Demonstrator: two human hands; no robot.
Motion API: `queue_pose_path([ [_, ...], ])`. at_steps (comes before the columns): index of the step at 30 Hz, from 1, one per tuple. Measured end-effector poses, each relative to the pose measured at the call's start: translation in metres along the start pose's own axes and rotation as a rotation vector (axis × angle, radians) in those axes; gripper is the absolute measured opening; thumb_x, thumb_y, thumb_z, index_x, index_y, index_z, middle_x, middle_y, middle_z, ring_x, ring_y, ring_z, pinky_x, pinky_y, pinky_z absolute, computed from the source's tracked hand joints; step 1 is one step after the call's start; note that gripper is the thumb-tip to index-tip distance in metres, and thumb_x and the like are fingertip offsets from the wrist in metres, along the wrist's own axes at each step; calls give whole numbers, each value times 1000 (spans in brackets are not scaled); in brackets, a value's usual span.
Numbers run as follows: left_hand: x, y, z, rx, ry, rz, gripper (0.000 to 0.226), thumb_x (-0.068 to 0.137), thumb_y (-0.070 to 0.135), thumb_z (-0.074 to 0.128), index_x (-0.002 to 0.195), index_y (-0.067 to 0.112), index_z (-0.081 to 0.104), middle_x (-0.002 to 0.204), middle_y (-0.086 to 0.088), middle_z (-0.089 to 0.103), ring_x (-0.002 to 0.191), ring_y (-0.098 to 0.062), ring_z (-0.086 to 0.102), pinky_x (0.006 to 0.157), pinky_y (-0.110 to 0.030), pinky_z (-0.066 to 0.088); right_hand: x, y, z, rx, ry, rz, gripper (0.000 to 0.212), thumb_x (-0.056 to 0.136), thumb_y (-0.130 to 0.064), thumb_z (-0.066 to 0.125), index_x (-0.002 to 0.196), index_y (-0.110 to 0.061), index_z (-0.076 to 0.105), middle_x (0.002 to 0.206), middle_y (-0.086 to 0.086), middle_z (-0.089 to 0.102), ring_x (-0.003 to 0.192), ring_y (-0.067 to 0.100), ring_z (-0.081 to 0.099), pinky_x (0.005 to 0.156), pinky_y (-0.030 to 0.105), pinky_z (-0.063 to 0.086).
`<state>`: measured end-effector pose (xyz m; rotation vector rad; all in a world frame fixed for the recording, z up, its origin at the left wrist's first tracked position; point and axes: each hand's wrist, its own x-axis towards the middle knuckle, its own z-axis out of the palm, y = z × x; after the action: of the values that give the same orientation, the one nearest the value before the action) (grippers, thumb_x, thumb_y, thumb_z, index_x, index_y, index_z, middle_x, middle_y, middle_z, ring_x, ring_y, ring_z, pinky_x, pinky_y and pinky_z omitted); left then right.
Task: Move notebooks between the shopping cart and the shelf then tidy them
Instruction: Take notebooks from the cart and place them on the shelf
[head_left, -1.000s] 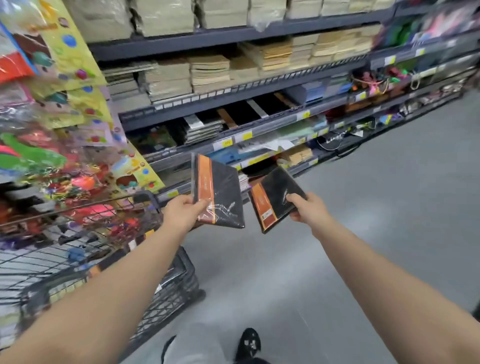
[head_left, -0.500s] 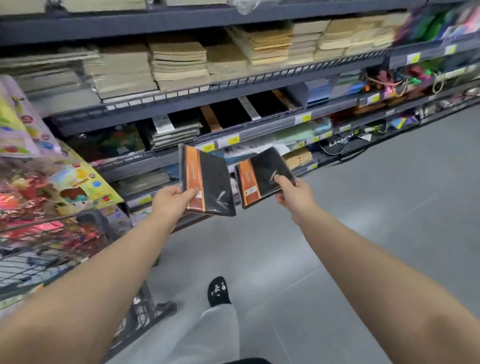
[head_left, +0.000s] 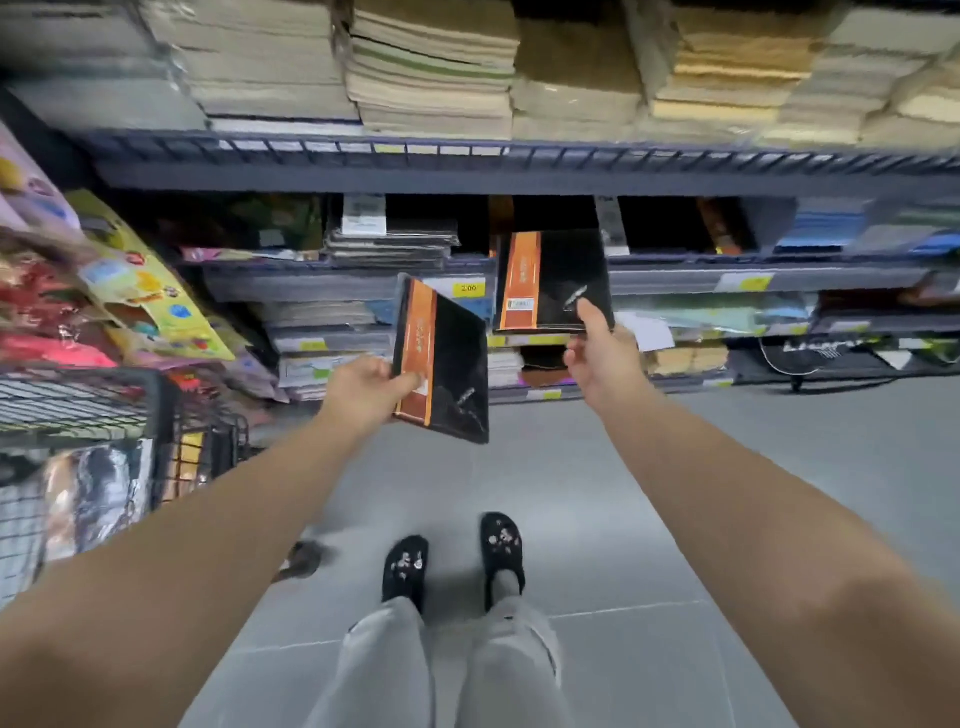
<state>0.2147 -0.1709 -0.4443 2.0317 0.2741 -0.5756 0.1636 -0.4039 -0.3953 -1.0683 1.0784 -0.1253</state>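
Two notebooks are in your hands and neither is on the shelf yet, so I'd judge this trip about halfway done. Across the upper half of the frame runs the shelf, its middle tier already carrying matching black-and-orange stock. At the left edge sits the shopping cart, with goods in it too blurred to name, so you may have more to carry. Just left of centre, your left hand pinches the left notebook by its orange spine, tilted, short of the shelf. Right of centre, your right hand grips the right notebook at its lower corner, thumb on the cover, raised level with that middle tier. Placing and tidying remain.
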Motion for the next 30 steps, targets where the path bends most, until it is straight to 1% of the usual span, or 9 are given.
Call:
queue_pose_path([
  [5, 9, 7, 29, -61, 111, -46, 41, 78, 23, 74, 53, 17, 42, 38, 8, 40, 37, -4, 38, 42, -12, 30, 64, -24, 27, 56, -123, 75, 18, 90, -27, 64, 96, -20, 48, 72, 0, 48, 56, 6, 47, 54, 13, 46],
  [7, 13, 10, 41, -110, 132, -50, 42, 79, 19, 73, 53, 17, 40, 33, 11, 39, 33, -1, 36, 39, -12, 29, 86, -27, 32, 71, -156, 128, 20, 89, -27, 66, 98, -20, 50, 69, 2, 51, 52, 6, 51, 58, 14, 52],
  [10, 18, 9, 55, -178, 148, -85, 44, 77, 18, 75, 54, 18, 38, 34, 12, 41, 33, 1, 36, 41, -16, 33, 110, -17, 34, 51, -194, 214, 18, 88, -25, 67, 87, -9, 58, 83, 5, 61, 71, 8, 61, 70, 16, 56],
  [14, 20, 4, 68, -221, 188, -139, 45, 77, 19, 75, 52, 19, 38, 37, 11, 43, 35, -2, 41, 39, -15, 37, 125, -4, 37, 34, -293, 272, 19, 91, -25, 62, 101, -9, 60, 96, 6, 66, 90, 14, 65, 72, 20, 56],
  [16, 19, 1, 71, -236, 193, -162, 44, 78, 19, 75, 54, 18, 38, 37, 11, 45, 36, 0, 45, 40, -14, 39, 131, -7, 43, 96, -303, 261, 23, 93, -22, 60, 109, -6, 58, 95, 7, 66, 88, 14, 65, 69, 20, 56],
  [20, 15, -2, 73, -272, 163, -184, 41, 80, 16, 73, 57, 16, 39, 42, 10, 52, 39, -1, 52, 42, -16, 43, 144, -15, 54, 77, -307, 236, 19, 94, -22, 57, 103, -6, 57, 93, 6, 67, 83, 11, 65, 66, 18, 54],
  [23, 13, -4, 72, -294, 155, -175, 43, 80, 14, 73, 57, 16, 37, 53, 1, 52, 40, -2, 52, 41, -14, 41, 146, -17, 57, -102, -288, 191, 30, 95, -31, 55, 110, -5, 58, 88, 4, 66, 78, 10, 63, 65, 18, 54],
  [26, 9, -8, 67, -325, 131, -157, 43, 79, 16, 74, 57, 18, 38, 61, -6, 53, 49, -9, 53, 54, -20, 43, 141, -16, 53, -241, -268, 113, 30, 94, -39, 54, 92, -9, 59, 76, 2, 64, 63, 9, 57, 66, 20, 54],
  [30, -5, -9, 60, -416, -6, -151, 31, 83, 14, 71, 64, 15, 46, 52, 7, 62, 47, -5, 60, 53, -21, 51, 126, -6, 34, -414, -311, 45, 30, 90, -43, 60, 91, -13, 62, 75, 1, 64, 58, 10, 54, 61, 22, 49],
])
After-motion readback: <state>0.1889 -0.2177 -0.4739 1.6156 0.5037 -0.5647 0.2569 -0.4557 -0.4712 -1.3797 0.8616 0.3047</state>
